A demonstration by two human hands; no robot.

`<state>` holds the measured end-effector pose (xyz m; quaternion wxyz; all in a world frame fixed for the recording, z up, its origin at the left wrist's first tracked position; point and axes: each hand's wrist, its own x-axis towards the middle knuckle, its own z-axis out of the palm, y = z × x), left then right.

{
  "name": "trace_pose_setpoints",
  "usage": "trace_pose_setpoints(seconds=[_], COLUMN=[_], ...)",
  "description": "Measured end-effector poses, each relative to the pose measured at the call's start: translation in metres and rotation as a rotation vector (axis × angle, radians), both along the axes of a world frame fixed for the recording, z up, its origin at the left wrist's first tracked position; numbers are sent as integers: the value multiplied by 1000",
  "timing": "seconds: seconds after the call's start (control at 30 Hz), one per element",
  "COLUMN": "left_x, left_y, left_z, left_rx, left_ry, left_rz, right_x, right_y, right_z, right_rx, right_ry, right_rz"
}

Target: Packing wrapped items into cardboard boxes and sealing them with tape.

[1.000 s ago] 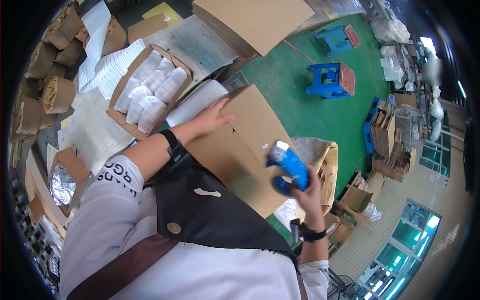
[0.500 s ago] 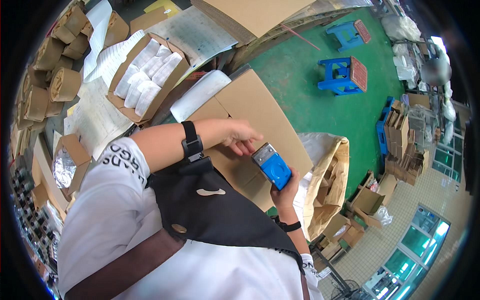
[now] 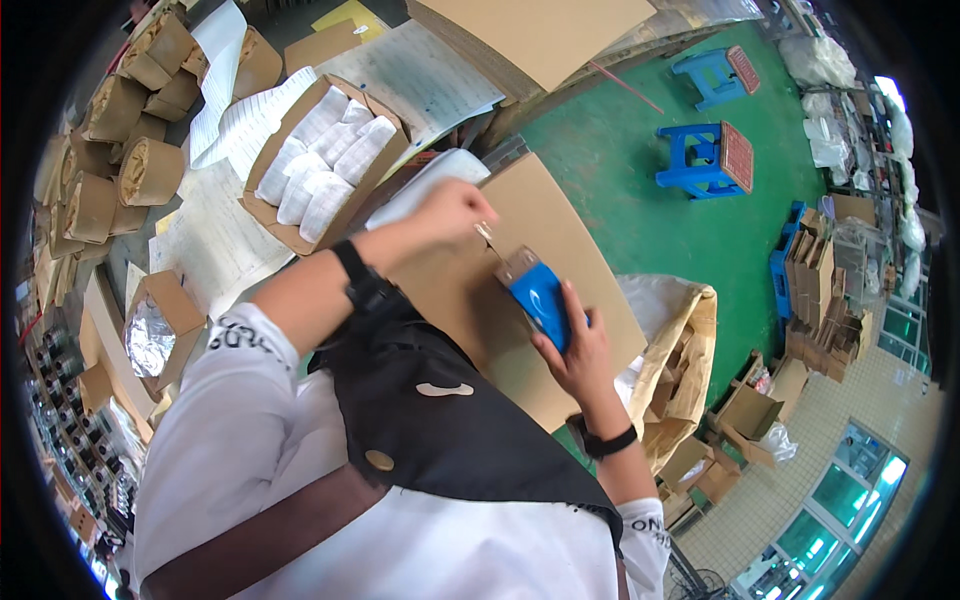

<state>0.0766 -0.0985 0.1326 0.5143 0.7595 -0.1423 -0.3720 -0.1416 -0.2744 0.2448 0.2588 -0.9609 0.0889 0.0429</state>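
A closed brown carton (image 3: 590, 260) lies in front of me, a seam running across its top. My right hand (image 3: 580, 350) is closed round a blue hand-held tape dispenser (image 3: 543, 300) with a metal-looking end, held over the carton and pointing up and left. My left hand (image 3: 455, 212), blurred by motion, is pinched beyond that end, near the carton's far left edge. A small shiny strip (image 3: 484, 231), which looks like clear tape, shows at its fingertips. Whether the strip runs unbroken to the dispenser I cannot tell.
On the left a bench holds an open box (image 3: 385, 125) of white wrapped bundles, papers and several brown paper-wrapped rolls (image 3: 150, 172). A woven sack (image 3: 690, 350) of cardboard stands right of the carton. Two blue stools (image 3: 690, 160) stand on the green floor.
My left hand has drawn away from the dispenser, up and left, and its fingers are now pinched. The dispenser has turned a little in my right hand. The whole view has shifted slightly right.
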Motion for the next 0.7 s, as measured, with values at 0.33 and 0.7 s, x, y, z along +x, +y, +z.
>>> trace_pose_setpoints(seconds=[0.33, 0.7], left_x=[-11, -1], left_y=[11, -31], left_z=[-130, -41], left_rx=[680, 284], left_ry=[-373, -189], left_rz=[521, -130], right_x=[68, 68], right_y=[37, -23], right_z=[10, -16], right_rx=[-174, 1027], right_ry=[186, 554], right_rz=[131, -110])
